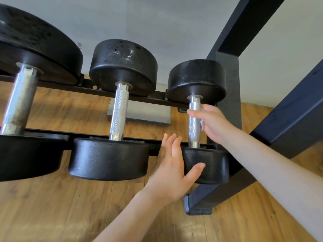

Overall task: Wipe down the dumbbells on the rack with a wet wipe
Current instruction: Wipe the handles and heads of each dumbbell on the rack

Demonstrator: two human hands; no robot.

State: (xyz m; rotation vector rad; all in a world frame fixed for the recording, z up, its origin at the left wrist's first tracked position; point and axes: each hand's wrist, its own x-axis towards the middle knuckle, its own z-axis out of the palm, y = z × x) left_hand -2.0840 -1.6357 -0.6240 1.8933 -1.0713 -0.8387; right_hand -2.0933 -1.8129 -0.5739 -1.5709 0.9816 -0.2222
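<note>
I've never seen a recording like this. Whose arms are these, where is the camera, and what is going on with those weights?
No machine here: a person wears a camera on their head, so you look forward and down along their own bare arms. Three black dumbbells lie on a dark metal rack above a wooden floor. The right hand is wrapped around the silver handle of the smallest dumbbell, at the right end, with a white wet wipe peeking out between palm and handle. The left hand rests open against that dumbbell's near end, thumb on its rim, seemingly steadying it. The middle dumbbell shows pale marks on its far end.
</note>
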